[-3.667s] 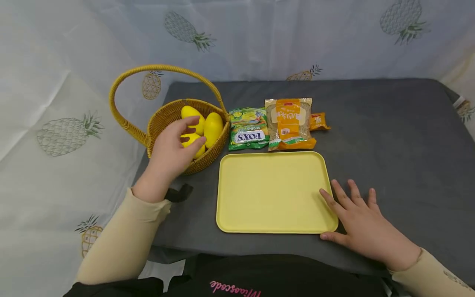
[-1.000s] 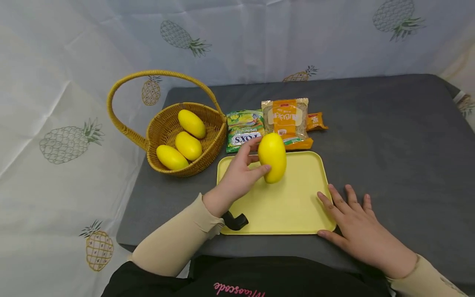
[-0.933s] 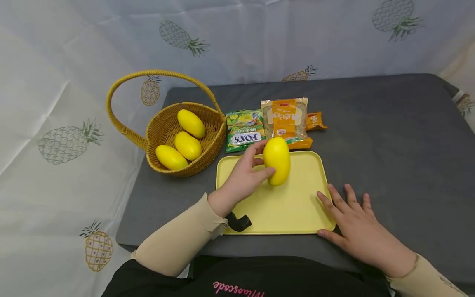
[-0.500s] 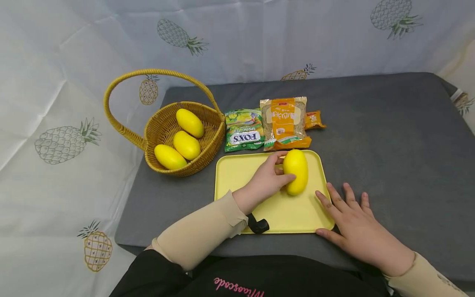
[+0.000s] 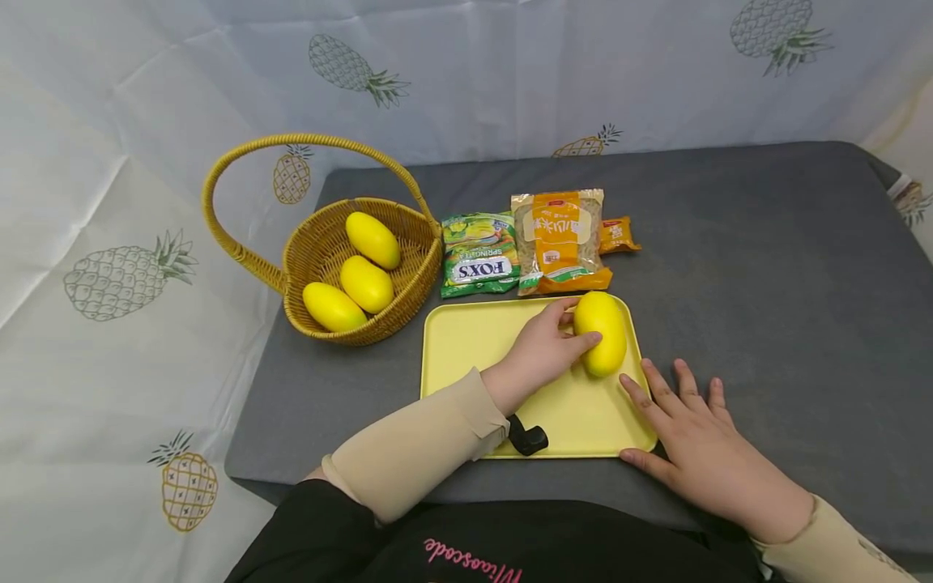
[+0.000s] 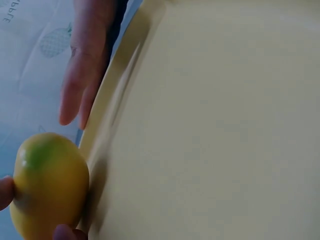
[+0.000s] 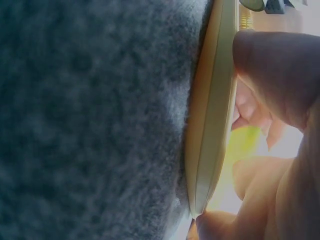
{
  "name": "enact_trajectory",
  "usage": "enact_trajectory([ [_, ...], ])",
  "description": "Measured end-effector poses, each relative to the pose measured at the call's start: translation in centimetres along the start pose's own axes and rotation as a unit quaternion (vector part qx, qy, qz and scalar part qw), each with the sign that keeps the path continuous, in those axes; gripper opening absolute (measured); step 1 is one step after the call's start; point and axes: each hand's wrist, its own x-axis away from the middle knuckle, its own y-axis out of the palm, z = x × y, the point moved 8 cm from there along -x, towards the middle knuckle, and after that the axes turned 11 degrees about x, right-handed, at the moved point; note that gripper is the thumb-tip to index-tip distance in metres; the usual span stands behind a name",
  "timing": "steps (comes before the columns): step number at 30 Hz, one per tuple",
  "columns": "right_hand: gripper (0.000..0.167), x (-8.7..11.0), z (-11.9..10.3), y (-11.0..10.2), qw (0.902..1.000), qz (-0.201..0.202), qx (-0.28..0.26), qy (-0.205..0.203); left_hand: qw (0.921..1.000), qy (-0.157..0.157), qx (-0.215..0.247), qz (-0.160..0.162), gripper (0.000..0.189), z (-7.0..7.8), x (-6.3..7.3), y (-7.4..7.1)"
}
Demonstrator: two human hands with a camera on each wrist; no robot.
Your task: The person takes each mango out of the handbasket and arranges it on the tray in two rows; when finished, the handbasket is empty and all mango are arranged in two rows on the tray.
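**Pinching a yellow mango (image 5: 601, 334) at the right end of a pale yellow tray (image 5: 466, 340)**

Bordered just beyond the far rim by a green FOX'S packet (image 5: 479, 255), an orange-and-clear bag (image 5: 560, 241) and a small orange packet (image 5: 618, 235). Flanked at left, on the grey tabletop (image 5: 773, 283), by a wicker basket (image 5: 401, 314) with three more yellow mangoes (image 5: 368, 285) inside. Gripped from its left side between thumb and fingers of the left hand (image 5: 543, 350); cannot tell whether resting on the tray or held just above. Hemmed in at right by the right hand (image 5: 700, 445), with fingers spread at the rim.

Aligned lengthwise from near to far in the head view, leaning slightly left at the far end. Tinged green near one end in the left wrist view, but plain yellow from the head. Mostly hidden behind the tray's rim and washed out by glare in the right wrist view.
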Motion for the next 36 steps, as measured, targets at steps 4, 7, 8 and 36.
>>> enact_trajectory([
  [4,0.099,-0.1,-0.1,0.1,1.0,0.0,0.0,-0.001,0.9998,0.003,-0.018,-0.004,0.071,0.1,-0.1,0.1],
  [7,0.099,-0.1,-0.1,0.2,1.0,-0.001,0.0,-0.002,0.9996,0.0,-0.028,-0.003,0.074,0.0,0.0,0.0],
  [8,0.099,-0.1,-0.2,0.2,1.0,-0.002,0.0,-0.002,0.9995,0.0,-0.031,-0.004,0.075,-0.1,0.1,-0.1],
  [36,0.104,-0.2,0.2,0.4,1.0,0.0,0.004,0.0,0.9981,0.014,-0.059,-0.013,0.072,2.5,4.6,-7.0],
])
